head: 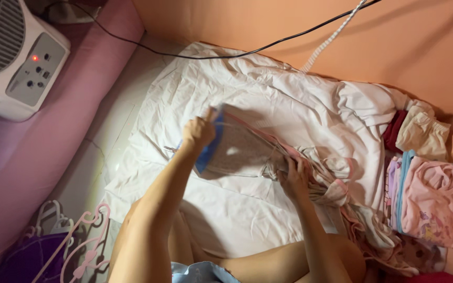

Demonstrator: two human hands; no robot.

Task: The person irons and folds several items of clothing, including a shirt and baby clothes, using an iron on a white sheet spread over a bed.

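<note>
Head view looks straight down on a person sitting on the floor with a white sheet spread out in front as a clean surface, which is likely why the clothes are worked on it rather than on the bare tiles. Lying across the middle of that sheet is a grey-and-pink garment, partly flattened at its left end and bunched into folds toward the right. The left hand is closed around a blue iron, pressing it down on the garment's left edge; the forearm comes up from the lower middle, wrist bent slightly so the knuckles face the camera. The right hand is curled shut on the gathered fabric at the garment's right side, seemingly pulling it taut so the cloth lies flat under the iron. A stack of folded clothes, pink on top, sits just off the sheet at the right, apart from the work. Pink hangers lie at the lower left, and a white fan heater stands at the upper left.
</note>
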